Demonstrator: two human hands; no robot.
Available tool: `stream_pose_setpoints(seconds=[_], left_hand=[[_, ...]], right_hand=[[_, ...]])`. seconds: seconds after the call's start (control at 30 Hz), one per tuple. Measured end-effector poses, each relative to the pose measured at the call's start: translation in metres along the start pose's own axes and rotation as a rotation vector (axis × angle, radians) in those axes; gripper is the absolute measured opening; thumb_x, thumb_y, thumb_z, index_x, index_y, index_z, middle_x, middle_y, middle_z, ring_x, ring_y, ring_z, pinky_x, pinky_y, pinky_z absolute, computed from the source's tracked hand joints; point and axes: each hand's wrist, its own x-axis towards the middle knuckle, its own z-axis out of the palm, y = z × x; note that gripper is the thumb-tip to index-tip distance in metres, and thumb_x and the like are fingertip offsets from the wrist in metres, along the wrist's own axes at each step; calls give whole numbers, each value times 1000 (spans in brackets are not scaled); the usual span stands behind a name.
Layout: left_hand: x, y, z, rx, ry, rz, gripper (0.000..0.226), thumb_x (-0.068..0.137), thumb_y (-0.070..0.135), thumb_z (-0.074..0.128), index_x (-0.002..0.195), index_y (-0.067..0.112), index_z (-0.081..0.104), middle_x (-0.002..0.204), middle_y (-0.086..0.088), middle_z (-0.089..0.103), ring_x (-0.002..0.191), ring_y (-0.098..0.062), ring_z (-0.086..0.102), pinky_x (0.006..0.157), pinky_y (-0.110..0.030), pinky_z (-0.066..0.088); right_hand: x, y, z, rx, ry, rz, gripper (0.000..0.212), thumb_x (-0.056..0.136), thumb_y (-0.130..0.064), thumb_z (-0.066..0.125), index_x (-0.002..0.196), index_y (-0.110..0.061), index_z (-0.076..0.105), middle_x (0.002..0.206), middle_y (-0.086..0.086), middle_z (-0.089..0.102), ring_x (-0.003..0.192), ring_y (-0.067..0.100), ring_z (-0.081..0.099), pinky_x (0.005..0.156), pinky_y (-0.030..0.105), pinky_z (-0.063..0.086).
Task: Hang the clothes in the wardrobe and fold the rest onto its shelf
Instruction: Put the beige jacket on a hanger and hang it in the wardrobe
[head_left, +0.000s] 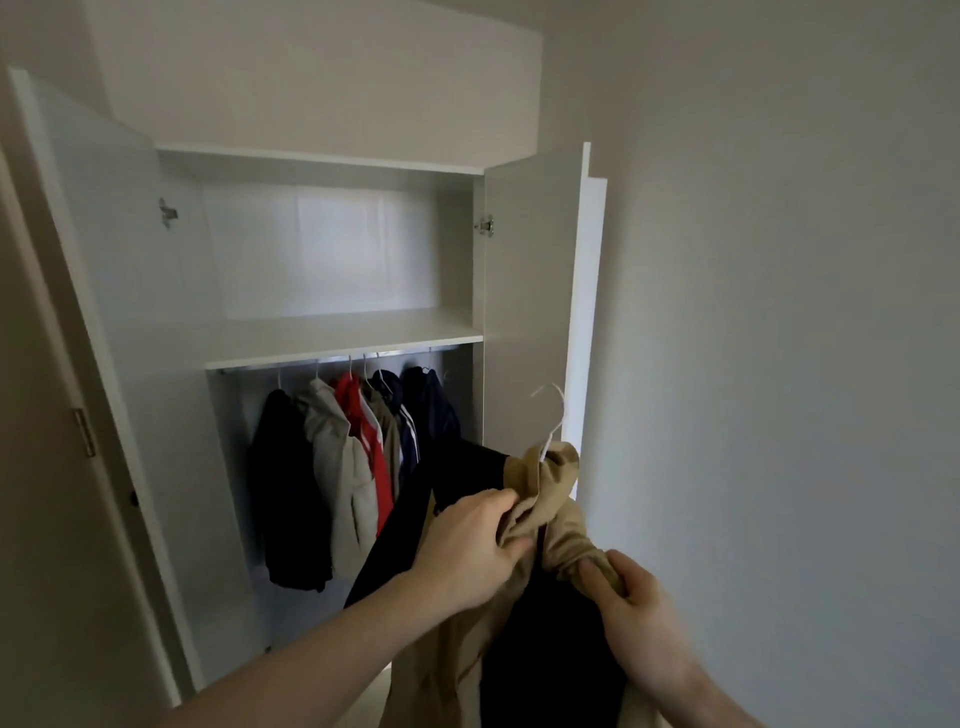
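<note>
Matt white wardrobe (524, 291) panels, soft tan cloth jacket (561, 525), thin white hanger (551, 415), metal hinges (485, 225).

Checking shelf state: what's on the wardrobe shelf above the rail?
Nothing shows on the visible part of the shelf, only the white back panel behind it. Under it, jackets hang on the rail. Its left end hides behind the open door.

A home bedroom corner: open white wardrobe (322, 338), jackets (353, 467) on its rail, plain painted walls (779, 312).
</note>
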Motion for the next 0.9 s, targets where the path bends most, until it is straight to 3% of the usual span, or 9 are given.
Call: stream_pose_setpoints(seconds=[0.07, 0.13, 0.27, 0.37, 0.43, 0.57, 0.7, 0.9], left_hand=[[15, -21, -2, -6, 4, -10, 15, 96, 34, 63, 83, 28, 56, 79, 12, 58, 73, -7, 58, 70, -36, 54], [30, -44, -1, -22, -21, -6, 16, 98, 30, 60, 83, 25, 59, 77, 10, 58, 72, -8, 57, 69, -36, 54], [63, -87, 15, -20, -66, -18, 17, 98, 34, 56, 83, 27, 60, 78, 10, 60, 72, -8, 58, 68, -35, 54], [92, -120, 31, -45, -108, -42, 18, 96, 40, 57, 79, 36, 53, 79, 13, 57, 73, -6, 57, 63, -26, 45], [114, -143, 40, -29, -133, -53, 16, 92, 46, 58, 81, 35, 53, 83, 12, 56, 75, -7, 57, 64, -30, 49], [160, -187, 52, 35, -174, -47, 22, 84, 58, 64, 93, 40, 55, 99, 18, 55, 86, -3, 59, 74, -36, 56], [205, -216, 50, 75, -144, -83, 29, 83, 61, 64, 103, 43, 56, 107, 24, 51, 94, -1, 57, 81, -36, 56], [244, -255, 27, 63, -101, -208, 58, 87, 52, 70, 139, 30, 56, 131, 16, 53, 119, -1, 54, 104, -30, 48]], right_hand=[[17, -5, 16, 18, -23, 26, 28, 102, -32, 59, 82, -14, 68, 72, 3, 68, 66, 9, 62, 65, 23, 48], [40, -7, 32, 31, -31, 41, 25, 102, -28, 60, 84, -14, 70, 75, 5, 70, 75, 17, 67, 72, 30, 50], [95, 4, 59, 20, -40, 65, 22, 101, -31, 60, 86, -21, 73, 77, 0, 73, 81, 19, 70, 79, 36, 54], [142, 18, 74, 13, -82, 73, 23, 101, -36, 59, 84, -26, 72, 75, -5, 73, 80, 16, 70, 81, 37, 55], [175, 28, 80, 41, -104, 73, 21, 101, -35, 59, 89, -30, 74, 81, -9, 75, 81, 11, 72, 85, 36, 57], [241, 43, 90, 78, -114, 31, 17, 101, -31, 61, 92, -28, 75, 84, -11, 75, 82, 10, 71, 82, 33, 58], [301, 54, 105, 120, -133, -8, 11, 101, -26, 63, 95, -27, 73, 82, -14, 74, 78, 0, 68, 72, 21, 49], [381, 67, 135, 148, -174, -20, 12, 102, -26, 60, 99, -30, 71, 88, -14, 73, 84, 1, 69, 77, 25, 52]])
